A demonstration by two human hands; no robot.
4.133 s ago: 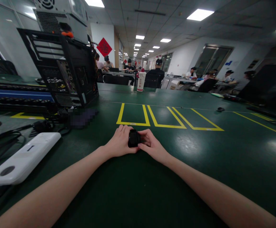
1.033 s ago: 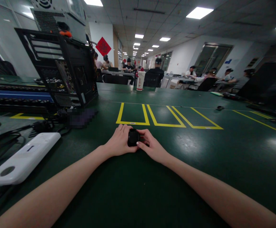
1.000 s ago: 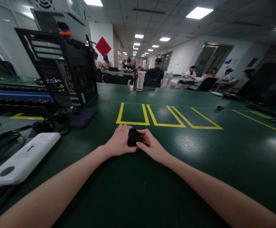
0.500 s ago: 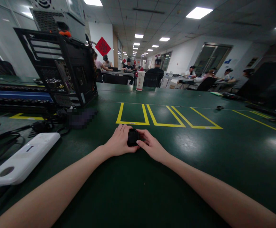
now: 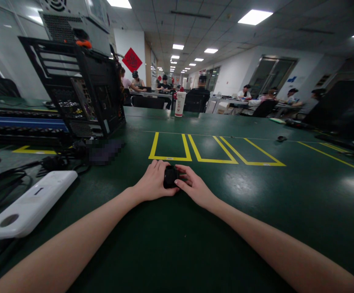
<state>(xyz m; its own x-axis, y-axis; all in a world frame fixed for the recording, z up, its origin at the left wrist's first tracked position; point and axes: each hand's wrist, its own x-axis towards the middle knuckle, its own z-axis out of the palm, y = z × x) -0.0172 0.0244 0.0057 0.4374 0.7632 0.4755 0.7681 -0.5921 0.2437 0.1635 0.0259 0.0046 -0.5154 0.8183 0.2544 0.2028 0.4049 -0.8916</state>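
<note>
A small black block-like object (image 5: 170, 177) with rounded corners is between my hands, just in front of the yellow tape marks; I cannot make out its kind. My left hand (image 5: 155, 181) curls round its left side, with the fingers at the far edge and the thumb along the near edge. On the other side, my right hand (image 5: 194, 186) has its thumb tip against the object's right edge. Its fingers are bent behind that edge, so part of their contact is hidden. Beneath both hands lies the dark green table (image 5: 183, 240).
Yellow tape outlines (image 5: 213, 161) mark the table ahead. To the left are a white power-bank-like device (image 5: 33, 201), black cables (image 5: 9, 183) and an open computer case (image 5: 82, 89). A white cup (image 5: 180, 104) and a small black ring (image 5: 281, 138) stand farther off. Several people sit beyond.
The black object has turned very slightly between my hands, and my right fingers have shifted a little. Everything else stays in place.
</note>
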